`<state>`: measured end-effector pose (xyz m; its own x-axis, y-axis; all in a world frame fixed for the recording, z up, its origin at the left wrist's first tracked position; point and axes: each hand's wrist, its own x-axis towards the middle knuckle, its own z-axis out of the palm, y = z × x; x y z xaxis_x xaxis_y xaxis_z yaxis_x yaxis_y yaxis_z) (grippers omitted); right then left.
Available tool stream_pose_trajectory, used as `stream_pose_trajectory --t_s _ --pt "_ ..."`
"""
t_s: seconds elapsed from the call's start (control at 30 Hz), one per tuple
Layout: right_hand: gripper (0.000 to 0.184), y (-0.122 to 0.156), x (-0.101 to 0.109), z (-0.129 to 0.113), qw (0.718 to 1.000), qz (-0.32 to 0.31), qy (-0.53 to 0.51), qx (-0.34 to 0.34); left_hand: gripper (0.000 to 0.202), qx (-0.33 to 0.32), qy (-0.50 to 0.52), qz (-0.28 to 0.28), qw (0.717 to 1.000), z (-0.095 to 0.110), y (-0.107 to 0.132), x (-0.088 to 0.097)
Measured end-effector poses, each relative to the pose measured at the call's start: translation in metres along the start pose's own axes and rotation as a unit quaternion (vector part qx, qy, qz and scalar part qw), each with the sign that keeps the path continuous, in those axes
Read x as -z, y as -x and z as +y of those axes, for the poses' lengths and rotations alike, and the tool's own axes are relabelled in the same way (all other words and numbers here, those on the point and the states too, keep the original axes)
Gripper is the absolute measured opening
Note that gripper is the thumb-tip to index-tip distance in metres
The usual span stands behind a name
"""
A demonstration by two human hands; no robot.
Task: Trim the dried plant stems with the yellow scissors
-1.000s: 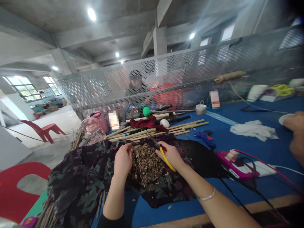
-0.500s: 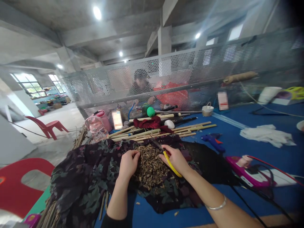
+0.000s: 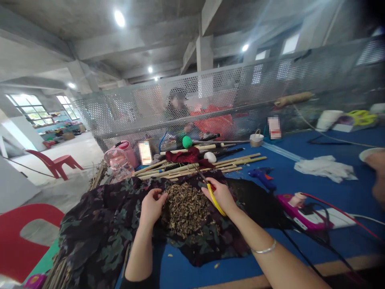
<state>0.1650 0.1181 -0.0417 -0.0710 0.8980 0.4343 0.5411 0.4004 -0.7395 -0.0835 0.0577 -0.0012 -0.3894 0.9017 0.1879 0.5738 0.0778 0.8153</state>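
Observation:
My right hand is closed round yellow-handled scissors, whose dark blades point up and away from me over the far edge of a heap of dry brown chopped plant bits. My left hand rests at the left side of that heap with its fingers curled in a pinch on some of the bits. The heap lies on a dark flowered cloth spread over the blue table.
Bamboo sticks, a dark red cloth, a green ball, a pink bottle, a blue glue gun, a pink device with cables and white cloth lie around. Another person sits behind the mesh fence. Someone's hand shows at right.
My left hand has shifted a little left along the heap's edge. The scissors stay in my right hand, lifted slightly. The view has swung a bit, and the hand at the right edge is back in sight.

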Motion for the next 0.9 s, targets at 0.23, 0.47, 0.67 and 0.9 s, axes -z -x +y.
stream_pose_trajectory --t_s 0.23,0.47,0.67,0.9 --pt "0.035 -0.006 -0.005 0.015 0.997 0.068 -0.012 -0.045 0.044 -0.144 -0.251 -0.039 0.956 0.066 0.049 -0.044" --pt "0.037 -0.003 -0.004 0.009 0.998 0.041 0.029 -0.032 0.044 -0.126 -0.251 -0.116 0.953 0.043 0.039 -0.057" --pt "0.042 -0.003 -0.002 0.007 0.997 0.033 0.055 -0.041 0.047 -0.176 -0.221 -0.179 0.942 0.029 -0.002 -0.032" --pt "0.042 -0.003 -0.002 0.006 0.998 0.019 0.024 -0.055 0.044 -0.217 -0.179 -0.169 0.945 0.034 -0.006 -0.027"
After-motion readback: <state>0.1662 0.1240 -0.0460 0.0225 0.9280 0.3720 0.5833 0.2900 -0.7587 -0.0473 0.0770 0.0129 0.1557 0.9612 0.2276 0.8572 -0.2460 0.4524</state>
